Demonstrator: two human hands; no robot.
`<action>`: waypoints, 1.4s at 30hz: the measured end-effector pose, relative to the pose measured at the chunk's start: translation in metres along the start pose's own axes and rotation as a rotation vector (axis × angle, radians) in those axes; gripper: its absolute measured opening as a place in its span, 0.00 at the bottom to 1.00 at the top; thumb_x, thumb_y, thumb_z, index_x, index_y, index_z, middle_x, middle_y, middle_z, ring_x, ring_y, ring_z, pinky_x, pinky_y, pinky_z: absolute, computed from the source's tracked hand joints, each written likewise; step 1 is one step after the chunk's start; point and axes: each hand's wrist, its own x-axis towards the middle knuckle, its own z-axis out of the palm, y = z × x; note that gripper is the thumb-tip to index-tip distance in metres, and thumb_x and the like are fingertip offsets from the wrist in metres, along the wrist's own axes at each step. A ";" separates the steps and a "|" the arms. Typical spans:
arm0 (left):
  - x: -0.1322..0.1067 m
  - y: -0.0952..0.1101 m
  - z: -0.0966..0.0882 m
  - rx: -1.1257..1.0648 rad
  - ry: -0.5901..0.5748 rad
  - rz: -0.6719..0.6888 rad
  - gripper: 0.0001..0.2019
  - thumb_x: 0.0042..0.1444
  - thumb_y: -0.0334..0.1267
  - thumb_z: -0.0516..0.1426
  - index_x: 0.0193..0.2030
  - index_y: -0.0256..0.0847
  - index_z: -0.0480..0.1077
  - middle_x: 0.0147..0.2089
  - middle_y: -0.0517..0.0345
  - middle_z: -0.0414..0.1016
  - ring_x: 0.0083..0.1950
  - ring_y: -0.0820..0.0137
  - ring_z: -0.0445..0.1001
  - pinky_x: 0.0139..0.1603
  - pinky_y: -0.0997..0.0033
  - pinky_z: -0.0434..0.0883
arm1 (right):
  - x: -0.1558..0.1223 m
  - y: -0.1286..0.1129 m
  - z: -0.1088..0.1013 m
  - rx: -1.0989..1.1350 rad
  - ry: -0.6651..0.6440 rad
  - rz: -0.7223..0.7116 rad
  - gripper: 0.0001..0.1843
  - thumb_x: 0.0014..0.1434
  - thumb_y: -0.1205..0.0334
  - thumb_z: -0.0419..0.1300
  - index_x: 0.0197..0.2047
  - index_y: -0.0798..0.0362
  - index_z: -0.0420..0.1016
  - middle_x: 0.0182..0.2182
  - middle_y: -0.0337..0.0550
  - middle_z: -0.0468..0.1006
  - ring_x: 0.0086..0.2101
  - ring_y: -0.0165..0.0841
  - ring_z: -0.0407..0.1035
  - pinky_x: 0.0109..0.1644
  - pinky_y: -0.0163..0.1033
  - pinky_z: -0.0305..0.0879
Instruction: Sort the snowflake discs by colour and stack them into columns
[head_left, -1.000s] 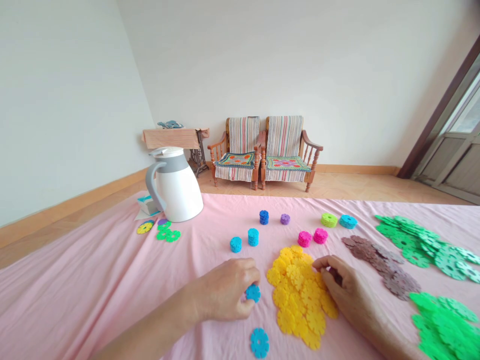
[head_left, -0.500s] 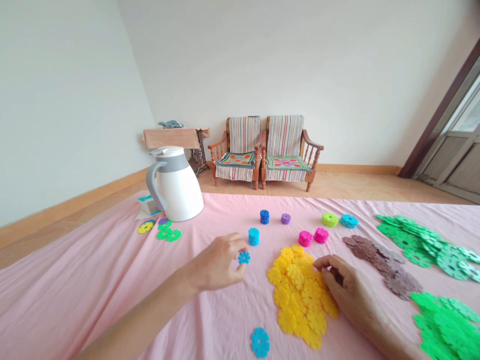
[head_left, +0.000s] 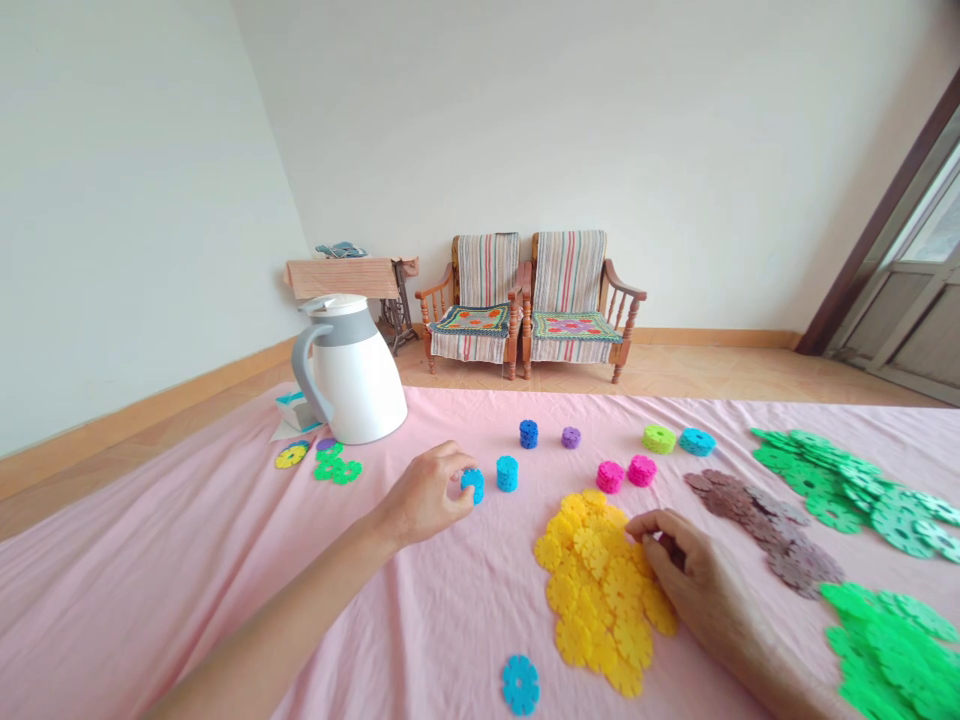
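Observation:
Between thumb and fingers of my left hand (head_left: 427, 497) are light blue flower discs (head_left: 472, 486), which look like a small stack partly covered by the fingers. Just right of them stands another light blue stack (head_left: 507, 474), a small gap away. My right hand (head_left: 694, 575) rests at the right side of a heap of yellow flower discs (head_left: 600, 590). Its fingers are curled together, and whatever they may pinch is hidden. One light blue flower disc (head_left: 520, 685) lies flat near the front edge of view.
Farther back stand small stacks: dark blue (head_left: 529, 434), purple (head_left: 571, 437), pink (head_left: 610, 477), lime (head_left: 659, 439). Brown discs (head_left: 765, 530) and green discs (head_left: 892, 650) lie rightward. A white jug (head_left: 360, 385) stands back left on the pink cloth (head_left: 187, 590).
My left hand has moved away from me and slightly left, carrying a light blue disc to beside the light blue stack. My right hand has stayed by the yellow heap.

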 end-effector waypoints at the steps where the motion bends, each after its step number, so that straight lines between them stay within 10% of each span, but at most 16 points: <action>1: 0.000 0.000 0.000 0.003 -0.005 0.003 0.14 0.47 0.25 0.53 0.40 0.40 0.73 0.36 0.58 0.71 0.36 0.71 0.71 0.39 0.75 0.67 | 0.000 0.000 0.000 0.005 -0.003 0.002 0.14 0.53 0.60 0.48 0.34 0.51 0.74 0.16 0.34 0.66 0.18 0.30 0.61 0.23 0.34 0.53; 12: -0.001 0.010 -0.008 -0.025 0.003 0.026 0.10 0.50 0.27 0.54 0.39 0.39 0.71 0.38 0.56 0.70 0.38 0.70 0.69 0.42 0.71 0.67 | 0.000 -0.010 -0.002 0.060 0.020 -0.006 0.13 0.51 0.61 0.48 0.31 0.51 0.73 0.17 0.35 0.68 0.18 0.29 0.59 0.22 0.34 0.52; 17: -0.017 0.049 -0.013 -0.256 -0.528 0.260 0.10 0.45 0.33 0.62 0.37 0.40 0.70 0.33 0.61 0.69 0.32 0.73 0.68 0.34 0.77 0.66 | -0.002 -0.023 -0.010 0.061 0.024 0.026 0.14 0.50 0.62 0.46 0.30 0.51 0.72 0.17 0.36 0.68 0.18 0.29 0.59 0.21 0.34 0.51; 22: -0.034 0.069 -0.003 -0.195 -0.660 0.376 0.12 0.46 0.35 0.62 0.38 0.40 0.67 0.36 0.58 0.70 0.36 0.70 0.68 0.37 0.74 0.66 | -0.002 -0.018 -0.007 0.029 0.018 0.004 0.13 0.52 0.63 0.46 0.32 0.51 0.72 0.19 0.36 0.69 0.19 0.30 0.60 0.23 0.34 0.52; 32: -0.040 0.072 0.003 -0.097 -0.609 0.311 0.10 0.43 0.32 0.58 0.30 0.42 0.60 0.31 0.62 0.66 0.33 0.71 0.66 0.35 0.75 0.66 | -0.003 -0.006 0.000 0.047 0.053 0.012 0.13 0.56 0.61 0.45 0.36 0.51 0.70 0.18 0.34 0.66 0.20 0.31 0.63 0.25 0.35 0.56; 42: 0.010 0.011 -0.023 -0.047 -0.070 -0.028 0.08 0.42 0.28 0.54 0.32 0.38 0.66 0.31 0.61 0.66 0.32 0.72 0.66 0.32 0.75 0.64 | -0.002 -0.017 -0.008 -0.013 0.108 0.017 0.14 0.54 0.60 0.45 0.34 0.51 0.71 0.16 0.35 0.66 0.18 0.32 0.61 0.23 0.35 0.56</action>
